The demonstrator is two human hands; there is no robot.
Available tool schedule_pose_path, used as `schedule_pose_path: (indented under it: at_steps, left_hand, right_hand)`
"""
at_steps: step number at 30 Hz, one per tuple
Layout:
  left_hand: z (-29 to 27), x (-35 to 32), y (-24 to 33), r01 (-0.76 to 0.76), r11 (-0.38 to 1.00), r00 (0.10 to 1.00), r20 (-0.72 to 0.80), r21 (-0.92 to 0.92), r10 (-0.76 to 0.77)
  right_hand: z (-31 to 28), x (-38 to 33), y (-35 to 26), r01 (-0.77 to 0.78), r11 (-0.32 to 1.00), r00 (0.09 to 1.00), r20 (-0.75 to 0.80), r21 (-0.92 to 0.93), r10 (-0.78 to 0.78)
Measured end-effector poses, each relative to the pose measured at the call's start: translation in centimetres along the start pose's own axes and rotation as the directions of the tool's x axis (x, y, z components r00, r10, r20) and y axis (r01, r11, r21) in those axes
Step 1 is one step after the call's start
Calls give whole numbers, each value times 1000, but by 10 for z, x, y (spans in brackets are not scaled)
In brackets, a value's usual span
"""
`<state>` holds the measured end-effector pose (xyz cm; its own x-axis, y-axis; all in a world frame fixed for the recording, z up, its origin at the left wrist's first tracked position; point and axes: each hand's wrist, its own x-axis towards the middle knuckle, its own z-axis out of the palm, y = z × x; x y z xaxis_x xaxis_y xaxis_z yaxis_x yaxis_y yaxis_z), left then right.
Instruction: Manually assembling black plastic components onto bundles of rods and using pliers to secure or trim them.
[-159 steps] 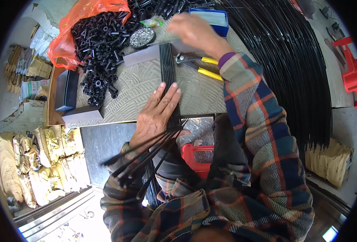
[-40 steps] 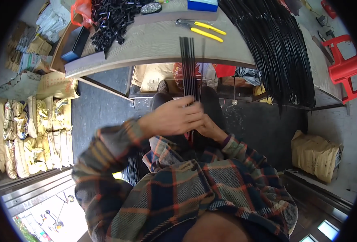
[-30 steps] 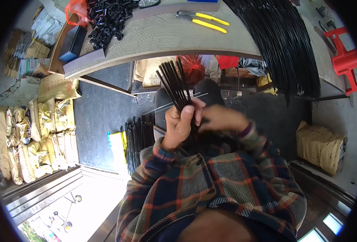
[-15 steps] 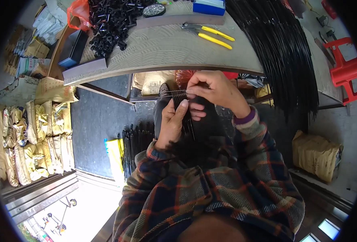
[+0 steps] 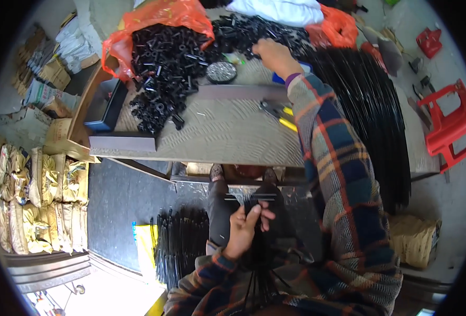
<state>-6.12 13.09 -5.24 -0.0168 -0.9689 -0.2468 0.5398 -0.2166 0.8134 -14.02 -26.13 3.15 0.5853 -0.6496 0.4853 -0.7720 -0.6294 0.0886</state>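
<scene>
Black rods (image 5: 259, 276) in left hand (image 5: 242, 230), right hand (image 5: 276, 56) near black parts (image 5: 234, 32)

Glossy plastic parts (image 5: 162, 66), rough tabletop (image 5: 227, 129)

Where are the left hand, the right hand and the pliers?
Left hand (image 5: 243, 230): head view, middle of the hand.
Right hand (image 5: 274, 55): head view, back of the hand.
Pliers (image 5: 287, 124): head view, lower yellow handle.
</scene>
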Motion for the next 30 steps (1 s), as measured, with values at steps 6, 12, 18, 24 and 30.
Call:
schedule_pose_path:
  at_steps: [6,12,18,24,30]
  left_hand:
    - [-10,10,9,25,996,999,28,-86,-23]
    - [-15,18,13,33,992,999,33,-118,-29]
    - [-20,12,7,31,990,1000,3,-136,-31]
    - [-13,5,3,14,992,1000,29,-129,-10]
    - [-10,4,5,-12,994,1000,10,-108,13]
  right_hand:
    - [39,32,30,247,938,966,139,-243,-219]
    - [21,38,25,235,968,947,-244,91,-207]
    - [13,50,-131,-246,655,938,346,714,-26]
    - [29,50,-146,-219,813,964,250,540,94]
    - [-71,-48,-132,-278,233,960,269,932,73]
